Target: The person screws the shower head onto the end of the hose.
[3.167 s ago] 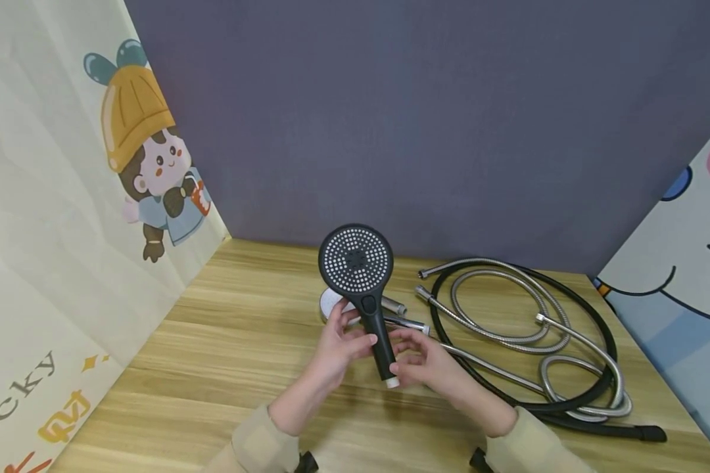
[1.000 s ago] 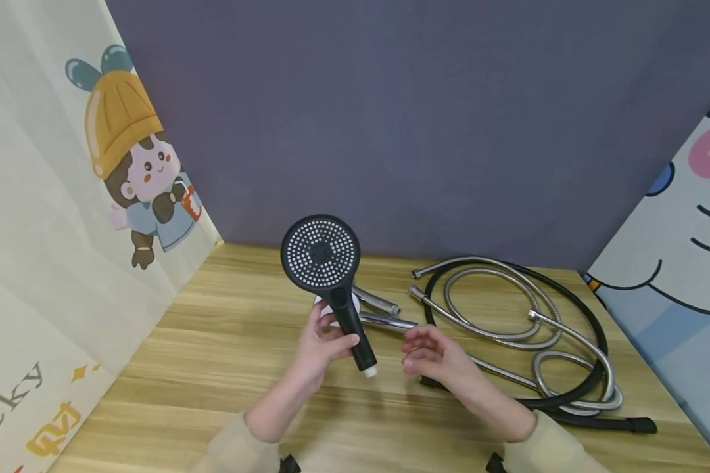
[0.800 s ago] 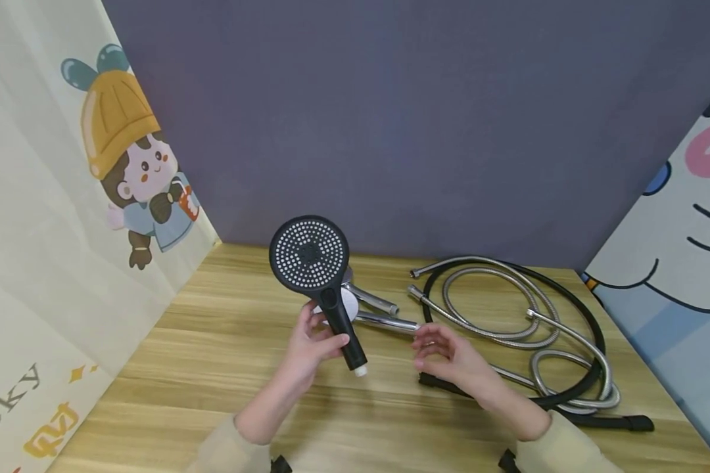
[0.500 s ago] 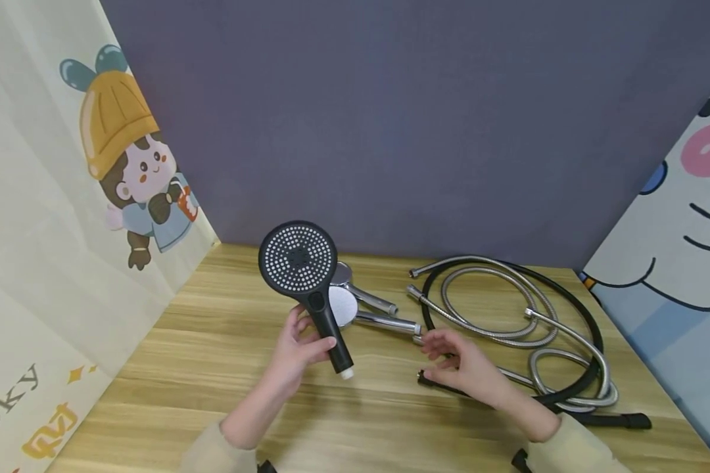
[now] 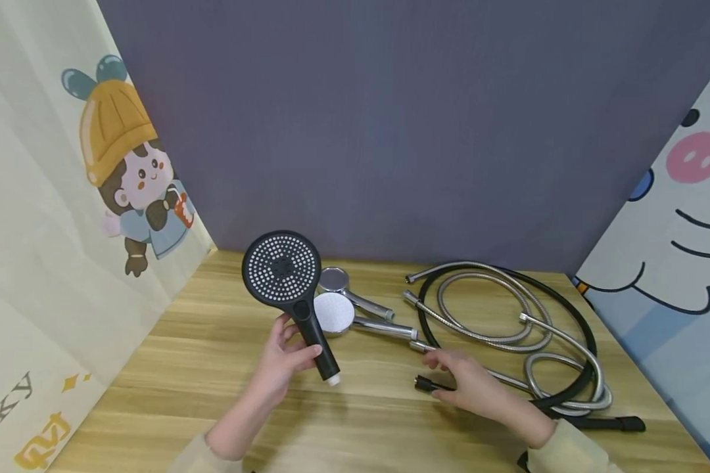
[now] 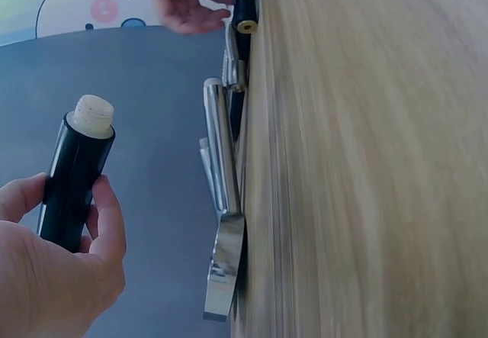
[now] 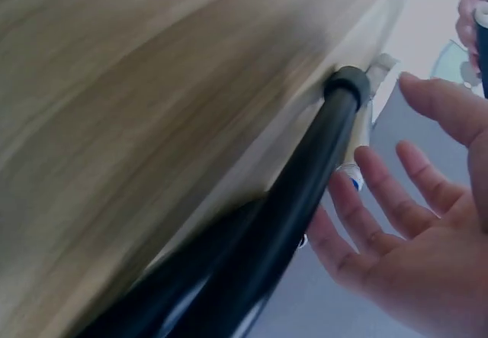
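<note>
My left hand (image 5: 275, 361) holds a black shower head (image 5: 281, 268) by its handle, above the table; the dotted spray face is turned towards the head camera. A pale threaded end (image 6: 94, 114) tops the handle in the left wrist view. My right hand (image 5: 473, 387) hovers at the near end of a black shower hose (image 5: 424, 383). In the right wrist view its fingers (image 7: 400, 208) are spread beside the hose, with the thumb apart and nothing gripped. Whether a fingertip touches the hose I cannot tell.
Two chrome shower heads, one larger (image 5: 334, 313) and one smaller (image 5: 334, 279), lie mid-table, handles pointing right. Silver metal hoses (image 5: 497, 345) lie coiled with the black hose on the right. A dark grey panel (image 5: 355, 131) stands behind the wooden table (image 5: 171, 374), with printed sheets at both sides.
The left hand has carried the black shower head leftwards, away from the right hand. My right hand has let go of its handle and moved right and down to the black hose's end.
</note>
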Available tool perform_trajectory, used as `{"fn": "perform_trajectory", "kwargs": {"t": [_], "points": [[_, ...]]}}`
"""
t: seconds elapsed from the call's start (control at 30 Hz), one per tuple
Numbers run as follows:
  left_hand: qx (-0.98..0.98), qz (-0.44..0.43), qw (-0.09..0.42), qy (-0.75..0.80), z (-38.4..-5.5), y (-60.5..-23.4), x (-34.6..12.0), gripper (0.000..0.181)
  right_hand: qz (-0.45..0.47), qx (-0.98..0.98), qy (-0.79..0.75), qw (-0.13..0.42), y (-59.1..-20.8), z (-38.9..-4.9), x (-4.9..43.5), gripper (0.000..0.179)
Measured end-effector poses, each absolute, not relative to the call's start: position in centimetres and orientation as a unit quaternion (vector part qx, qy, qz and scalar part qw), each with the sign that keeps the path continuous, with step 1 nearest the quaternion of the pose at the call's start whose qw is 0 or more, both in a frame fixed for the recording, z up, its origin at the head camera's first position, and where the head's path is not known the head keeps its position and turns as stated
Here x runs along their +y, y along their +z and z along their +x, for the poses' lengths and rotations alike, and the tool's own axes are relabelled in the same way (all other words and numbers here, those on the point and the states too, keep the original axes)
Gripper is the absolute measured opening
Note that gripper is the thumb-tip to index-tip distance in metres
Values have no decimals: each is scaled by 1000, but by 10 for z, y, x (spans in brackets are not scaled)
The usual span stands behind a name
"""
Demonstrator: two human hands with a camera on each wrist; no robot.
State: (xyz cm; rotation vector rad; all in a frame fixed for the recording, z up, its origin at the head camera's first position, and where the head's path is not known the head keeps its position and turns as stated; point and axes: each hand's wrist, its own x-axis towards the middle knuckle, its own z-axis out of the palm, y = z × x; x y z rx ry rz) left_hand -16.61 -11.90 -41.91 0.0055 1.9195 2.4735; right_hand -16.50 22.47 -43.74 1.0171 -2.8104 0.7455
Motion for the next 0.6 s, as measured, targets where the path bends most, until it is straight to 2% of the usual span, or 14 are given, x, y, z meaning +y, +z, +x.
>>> {"fn": "perform_trajectory", "kwargs": {"t": [0.33, 0.6], "points": [[607, 4, 9, 794, -164, -423, -122, 78, 319, -919, 227, -32, -449, -166, 226, 34], [605, 15, 5, 796, -170, -418, -119, 78, 314, -919, 236, -34, -454, -171, 224, 34]]}}
